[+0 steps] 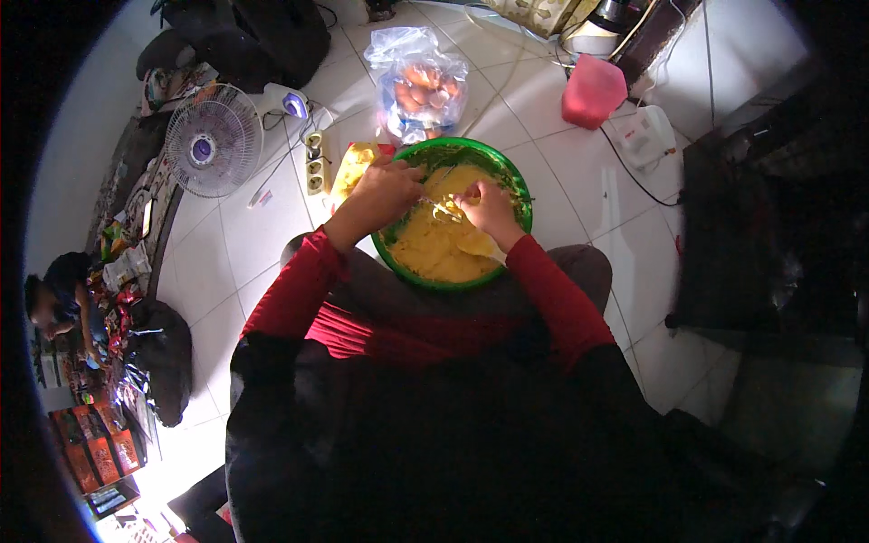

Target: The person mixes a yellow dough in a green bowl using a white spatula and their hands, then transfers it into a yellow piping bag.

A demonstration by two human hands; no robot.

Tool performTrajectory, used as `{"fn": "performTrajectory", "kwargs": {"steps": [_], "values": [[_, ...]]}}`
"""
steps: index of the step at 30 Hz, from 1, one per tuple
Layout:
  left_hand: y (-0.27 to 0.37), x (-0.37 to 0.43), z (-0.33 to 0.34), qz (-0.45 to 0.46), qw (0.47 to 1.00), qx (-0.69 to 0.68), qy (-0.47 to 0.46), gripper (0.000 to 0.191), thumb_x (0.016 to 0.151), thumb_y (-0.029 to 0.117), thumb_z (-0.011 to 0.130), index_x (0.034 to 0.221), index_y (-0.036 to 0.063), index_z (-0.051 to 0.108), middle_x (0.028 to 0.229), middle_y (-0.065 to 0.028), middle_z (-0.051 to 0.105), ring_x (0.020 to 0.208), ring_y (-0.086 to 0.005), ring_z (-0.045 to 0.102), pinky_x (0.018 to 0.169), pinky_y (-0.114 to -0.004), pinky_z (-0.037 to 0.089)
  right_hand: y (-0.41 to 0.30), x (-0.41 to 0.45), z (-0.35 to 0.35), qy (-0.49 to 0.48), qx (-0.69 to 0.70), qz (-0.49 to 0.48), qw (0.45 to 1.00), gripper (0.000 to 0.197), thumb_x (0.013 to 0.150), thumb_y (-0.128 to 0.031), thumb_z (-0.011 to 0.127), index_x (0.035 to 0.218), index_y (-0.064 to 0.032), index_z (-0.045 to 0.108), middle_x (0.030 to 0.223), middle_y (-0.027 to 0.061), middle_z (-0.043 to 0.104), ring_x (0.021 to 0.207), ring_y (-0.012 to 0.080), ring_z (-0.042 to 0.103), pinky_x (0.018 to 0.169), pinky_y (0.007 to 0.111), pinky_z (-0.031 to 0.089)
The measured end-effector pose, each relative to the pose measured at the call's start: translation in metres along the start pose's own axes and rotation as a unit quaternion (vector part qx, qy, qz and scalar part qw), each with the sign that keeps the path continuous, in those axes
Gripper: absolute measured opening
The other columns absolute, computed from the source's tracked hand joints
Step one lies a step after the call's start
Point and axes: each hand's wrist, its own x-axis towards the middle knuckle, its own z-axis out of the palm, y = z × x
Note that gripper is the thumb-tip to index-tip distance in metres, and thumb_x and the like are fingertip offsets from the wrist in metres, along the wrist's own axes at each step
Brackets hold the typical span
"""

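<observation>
A green plastic basin (519, 183) holding yellow batter or dough (434, 248) stands before my crossed legs. Above its left part, my left hand (390, 190) grips a thin metal utensil, apparently a whisk or beater (441, 207), with yellow mixture clinging to it. My right hand (490, 209) is at the utensil's coated end, fingertips pinched together; whether they hold some mixture is hard to tell. A pale spatula or spoon (483, 246) rests in the mixture below my right hand. Left of the basin lies a yellow and red packet (356, 166), partly behind my left forearm.
Beyond the basin sits a clear plastic bag with eggshells (424, 91). A power strip (314, 163) and a fan (214, 140) are at the left, a pink container (593, 91) and a white device (645, 138) at the right. Another person (68, 298) is at the far left.
</observation>
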Motion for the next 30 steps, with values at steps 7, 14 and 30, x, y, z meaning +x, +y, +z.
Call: {"fn": "performTrajectory", "kwargs": {"steps": [7, 14, 30], "values": [[-0.007, -0.005, 0.006, 0.009, 1.000, -0.015, 0.016, 0.008, 0.078, 0.022, 0.063, 0.079, 0.0142, 0.065, 0.083, -0.0027, 0.058, 0.084, -0.0234, 0.061, 0.079, -0.040, 0.047, 0.003, -0.008, -0.009, -0.061, 0.200, 0.093, 0.974, 0.031, 0.080, -0.033, 0.072, 0.087, -0.0048, 0.061, 0.090, 0.0096, 0.063, 0.082, 0.0240, 0.061, 0.071, 0.036, 0.046], [-0.004, -0.003, 0.008, -0.005, 1.000, 0.006, -0.022, 0.008, 0.079, 0.021, 0.062, 0.079, 0.0138, 0.064, 0.084, -0.0027, 0.058, 0.086, -0.0239, 0.061, 0.081, -0.040, 0.047, 0.010, 0.004, -0.021, -0.027, 0.155, 0.012, 0.987, 0.032, 0.083, -0.034, 0.067, 0.084, -0.0026, 0.069, 0.092, 0.0113, 0.067, 0.088, 0.0243, 0.063, 0.078, 0.038, 0.047], [-0.003, -0.001, 0.004, 0.002, 0.999, -0.024, 0.024, 0.008, 0.079, 0.021, 0.062, 0.075, 0.0143, 0.063, 0.080, -0.0031, 0.056, 0.083, -0.0236, 0.061, 0.080, -0.041, 0.047, -0.016, -0.008, -0.012, -0.168, 0.412, 0.220, 0.868, 0.068, 0.098, -0.055, 0.035, 0.132, 0.0020, 0.050, 0.139, 0.0148, 0.048, 0.125, 0.0226, 0.045, 0.104, 0.032, 0.034]]}}
